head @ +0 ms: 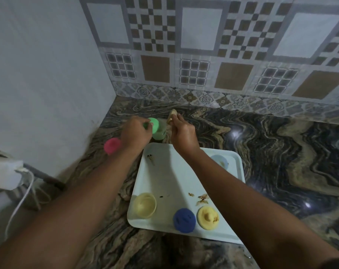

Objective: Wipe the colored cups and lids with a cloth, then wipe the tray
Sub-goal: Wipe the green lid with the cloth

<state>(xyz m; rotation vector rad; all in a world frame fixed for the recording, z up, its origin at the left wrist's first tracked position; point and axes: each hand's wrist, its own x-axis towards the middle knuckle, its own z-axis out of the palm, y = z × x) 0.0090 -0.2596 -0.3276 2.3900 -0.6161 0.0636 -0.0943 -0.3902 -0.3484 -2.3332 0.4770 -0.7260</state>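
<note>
Beyond the pale blue plastic tray (176,171), the left hand (135,133) grips a round green plastic lid (153,127) while the right hand (182,135) clutches a small yellowish cloth (171,115) over the marbled stone counter (261,148).

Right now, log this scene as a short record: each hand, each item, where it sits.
left hand: holds the green lid over the green cup
right hand: grips a yellowish cloth beside the green cup
green cup: on the counter, beyond the tray
pink cup: on the counter, left of the tray
tray: pale blue, brown smears near its far-left corner and front right
on tray: yellow cup, dark blue lid, yellow lid, light blue cup
</note>
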